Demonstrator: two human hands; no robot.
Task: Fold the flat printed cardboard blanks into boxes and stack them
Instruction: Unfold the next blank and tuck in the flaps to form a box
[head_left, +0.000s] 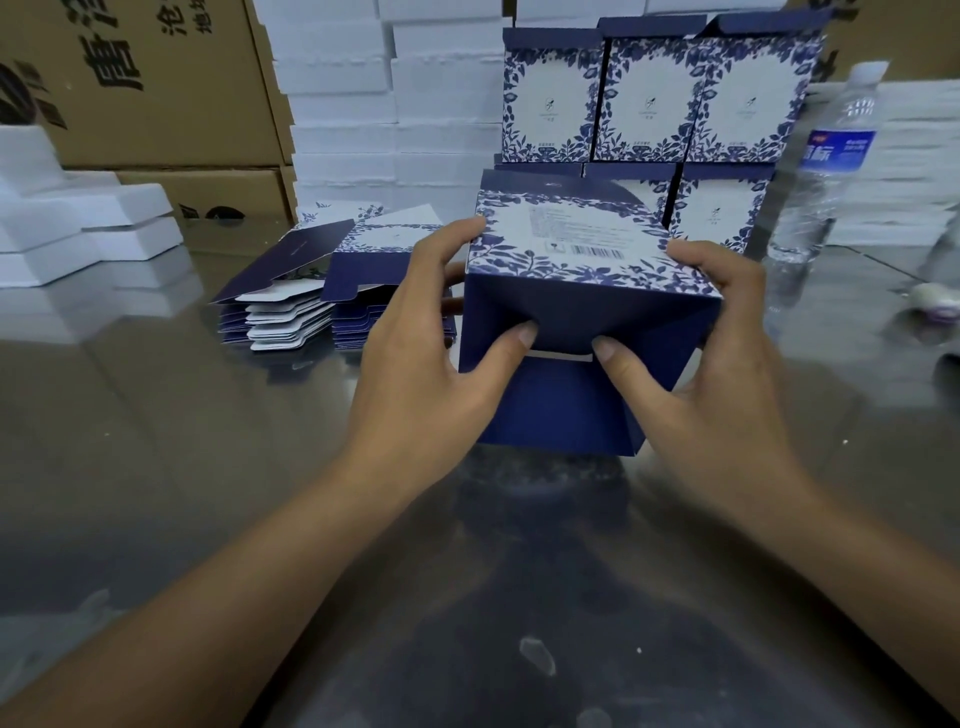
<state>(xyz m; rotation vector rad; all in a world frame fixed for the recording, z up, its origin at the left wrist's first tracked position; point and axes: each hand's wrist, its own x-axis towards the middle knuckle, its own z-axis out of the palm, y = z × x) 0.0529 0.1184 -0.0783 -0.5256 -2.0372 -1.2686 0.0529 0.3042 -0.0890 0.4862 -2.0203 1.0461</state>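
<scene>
I hold a half-folded blue and white floral box (571, 244) on its side above the table, its dark blue bottom flaps facing me. My left hand (431, 332) grips its left side, thumb pressing on a bottom flap. My right hand (696, 343) grips the right side, thumb pressing the flap next to it. One flap hangs down loose. A pile of flat printed blanks (322, 291) lies to the left of the box. Folded boxes (649, 104) stand stacked in two rows behind it.
A water bottle (826, 161) stands at the right. White foam blocks (78, 223) lie at the left, more white foam (389, 104) is stacked at the back. Brown cartons (156, 78) stand back left. The shiny table (208, 467) reflects my arms.
</scene>
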